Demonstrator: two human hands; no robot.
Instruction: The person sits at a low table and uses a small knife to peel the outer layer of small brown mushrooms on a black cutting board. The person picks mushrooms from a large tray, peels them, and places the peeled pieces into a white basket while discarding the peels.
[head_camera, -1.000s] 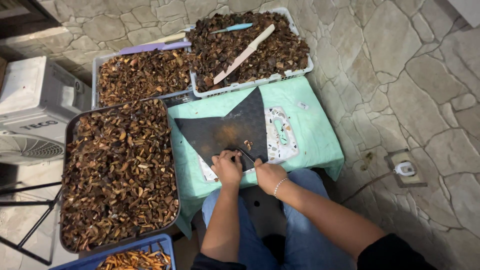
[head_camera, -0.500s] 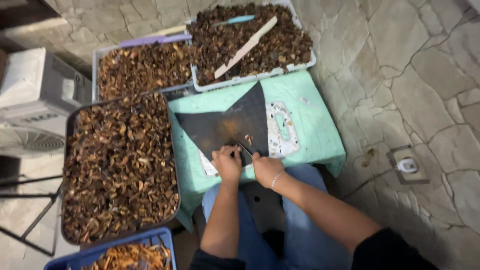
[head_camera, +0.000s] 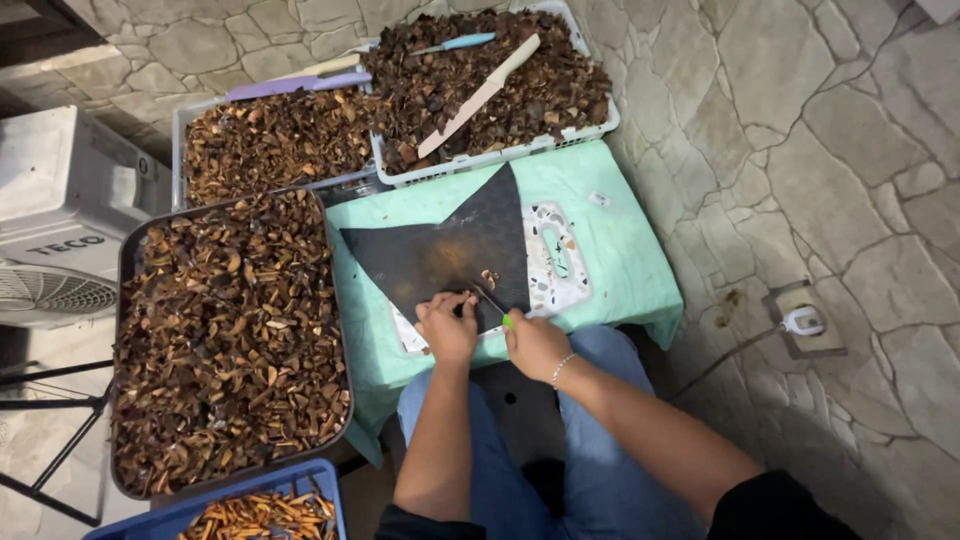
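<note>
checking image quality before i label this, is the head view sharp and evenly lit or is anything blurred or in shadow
Head view: sharp on both hands, left hand and right hand; even soft light on the green cloth; the black mat reads dark; the bottom corners fall into shadow; slight wide-angle bend at the edges.

One head camera looks steeply down, close above the lap

A small knife (head_camera: 492, 300) with a green handle and thin dark blade lies angled across the near edge of a black mat (head_camera: 445, 250), blade pointing away toward a small brown piece (head_camera: 489, 277) on the mat.
</note>
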